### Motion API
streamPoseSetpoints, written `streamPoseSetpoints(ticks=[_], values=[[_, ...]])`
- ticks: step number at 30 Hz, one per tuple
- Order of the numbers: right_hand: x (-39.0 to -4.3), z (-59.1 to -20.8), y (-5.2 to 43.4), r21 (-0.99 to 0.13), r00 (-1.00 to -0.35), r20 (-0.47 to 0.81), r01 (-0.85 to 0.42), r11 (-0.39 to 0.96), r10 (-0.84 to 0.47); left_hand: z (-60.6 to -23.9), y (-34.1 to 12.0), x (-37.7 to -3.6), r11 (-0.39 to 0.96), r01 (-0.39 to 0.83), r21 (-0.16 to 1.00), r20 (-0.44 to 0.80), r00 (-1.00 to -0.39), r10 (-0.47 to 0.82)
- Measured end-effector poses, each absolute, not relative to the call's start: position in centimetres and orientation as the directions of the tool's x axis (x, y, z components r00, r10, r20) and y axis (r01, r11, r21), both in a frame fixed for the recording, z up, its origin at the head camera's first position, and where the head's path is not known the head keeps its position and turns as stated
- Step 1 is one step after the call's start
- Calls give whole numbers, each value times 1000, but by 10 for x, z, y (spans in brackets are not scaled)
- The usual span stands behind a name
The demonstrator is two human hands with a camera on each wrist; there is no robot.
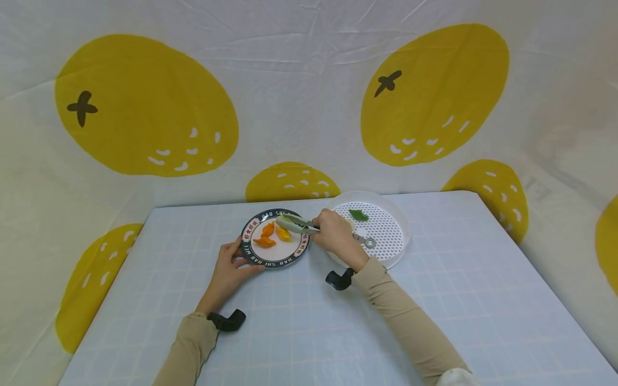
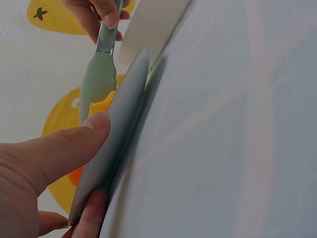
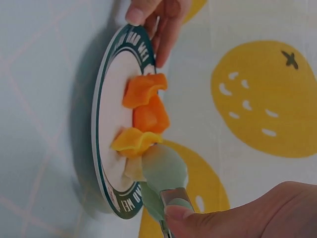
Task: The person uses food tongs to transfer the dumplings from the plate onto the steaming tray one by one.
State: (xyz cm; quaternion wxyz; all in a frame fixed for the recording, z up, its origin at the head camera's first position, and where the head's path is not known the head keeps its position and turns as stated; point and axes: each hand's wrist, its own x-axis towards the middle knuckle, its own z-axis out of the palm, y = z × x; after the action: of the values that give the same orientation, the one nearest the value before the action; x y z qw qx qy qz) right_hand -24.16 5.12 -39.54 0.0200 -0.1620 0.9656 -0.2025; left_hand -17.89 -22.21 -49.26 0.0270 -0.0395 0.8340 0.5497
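Observation:
My left hand grips the near-left rim of a round plate with a dark lettered border; in the left wrist view the thumb is on top and fingers are underneath. Two orange dumpling-like pieces and a yellow one lie on the plate. My right hand holds metal tongs with pale green tips over the plate's right side. A pale cream piece shows at the tips in the right wrist view; whether they pinch it, I cannot tell.
Right of the plate stands a white round steamer tray with a perforated base. A green piece lies in it, and my right hand covers part of it. A cloth with printed yellow fruit hangs behind the table.

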Motion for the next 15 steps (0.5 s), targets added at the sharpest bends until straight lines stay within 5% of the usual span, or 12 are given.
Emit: streamPoseSetpoints(ticks=[15], values=[[-237, -384, 58, -413, -946, 44, -310, 857, -321, -494, -223, -179, 385, -106, 917, -101, -994, -35]])
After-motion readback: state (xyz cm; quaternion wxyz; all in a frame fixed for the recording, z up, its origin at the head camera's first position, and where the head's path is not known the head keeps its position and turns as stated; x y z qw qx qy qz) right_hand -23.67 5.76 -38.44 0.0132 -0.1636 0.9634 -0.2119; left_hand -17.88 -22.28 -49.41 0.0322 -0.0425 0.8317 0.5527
